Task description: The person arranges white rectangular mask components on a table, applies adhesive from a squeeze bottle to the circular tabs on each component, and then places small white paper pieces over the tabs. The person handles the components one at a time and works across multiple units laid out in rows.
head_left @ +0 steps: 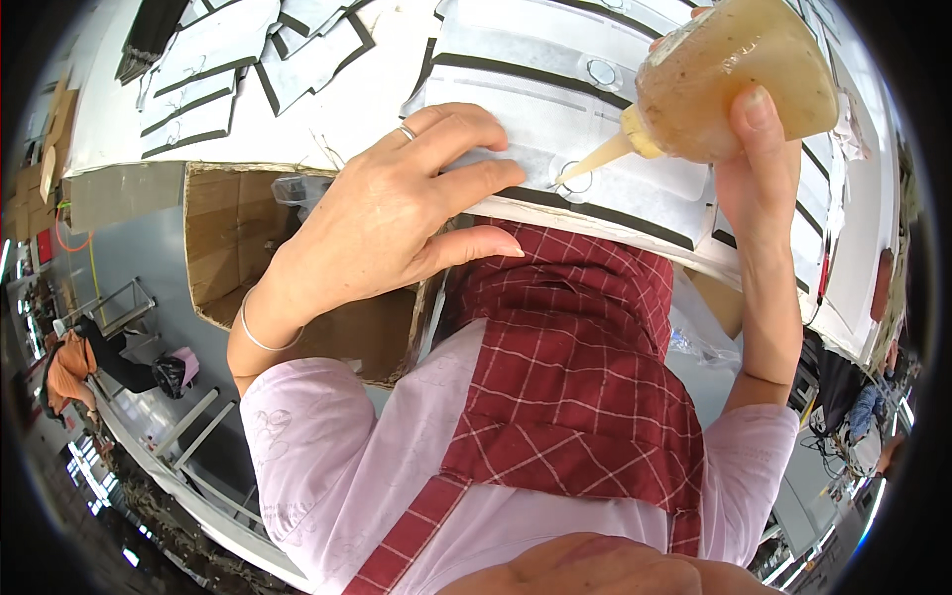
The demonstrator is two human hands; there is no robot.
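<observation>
My right hand (759,183) grips a squeeze bottle (729,84) of cloudy amber liquid, tilted so that its pale pointed nozzle (600,159) slants down to the left. The nozzle's tip is at a small ring outline (577,180) on a white sheet (659,171) with a black strip along its near edge; whether it touches cannot be told. To the left of the tip, my left hand (392,203) is open, fingers bent and thumb apart. Its fingertips are over the sheet's left part, and nothing shows in them.
More black-edged white sheets (516,55) lie in rows farther back. Loose pieces (208,64) overlap at the far left of the white table (382,59). Below the table's front edge stands a cardboard box (223,238). At the right edge is a red pen-like object (824,273).
</observation>
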